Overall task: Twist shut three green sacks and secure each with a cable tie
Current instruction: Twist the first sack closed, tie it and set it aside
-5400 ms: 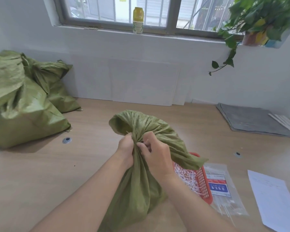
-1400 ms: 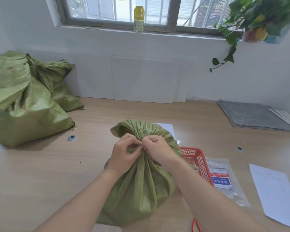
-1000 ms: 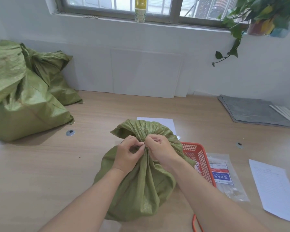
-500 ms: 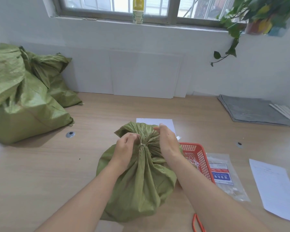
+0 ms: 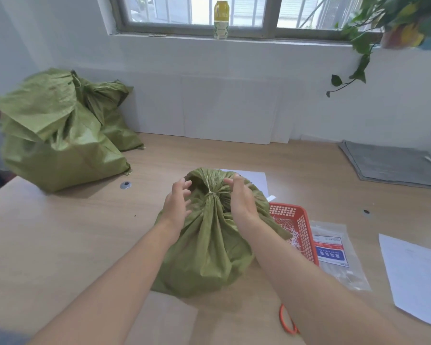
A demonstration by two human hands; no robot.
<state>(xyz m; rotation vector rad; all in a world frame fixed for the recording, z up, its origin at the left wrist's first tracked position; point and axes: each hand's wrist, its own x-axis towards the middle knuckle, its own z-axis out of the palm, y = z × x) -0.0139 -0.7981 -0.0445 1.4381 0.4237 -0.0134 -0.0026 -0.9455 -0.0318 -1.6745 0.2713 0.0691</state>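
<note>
Well to the left of the tied green sack (image 5: pixel 204 247), two more green sacks (image 5: pixel 57 135) are lying heaped. The left hand (image 5: pixel 177 205) is hovering just beside the sack's gathered neck, fingers loosely spread, holding nothing. A cable tie (image 5: pixel 211 194) is cinching that neck. The right hand (image 5: pixel 240 198) is flanking it, fingers relaxed and empty.

A pale wooden tabletop (image 5: pixel 60 245) carries a white sheet of paper (image 5: pixel 416 275) at its right edge, a folded grey mat (image 5: pixel 388 165) by the wall and a thin orange loop (image 5: pixel 287 319), perhaps a rubber band, at the near edge. A yellow bottle (image 5: pixel 221 19) stands on the white windowsill (image 5: pixel 284 42); a trailing green pot plant (image 5: pixel 358 42) hangs right of it
</note>
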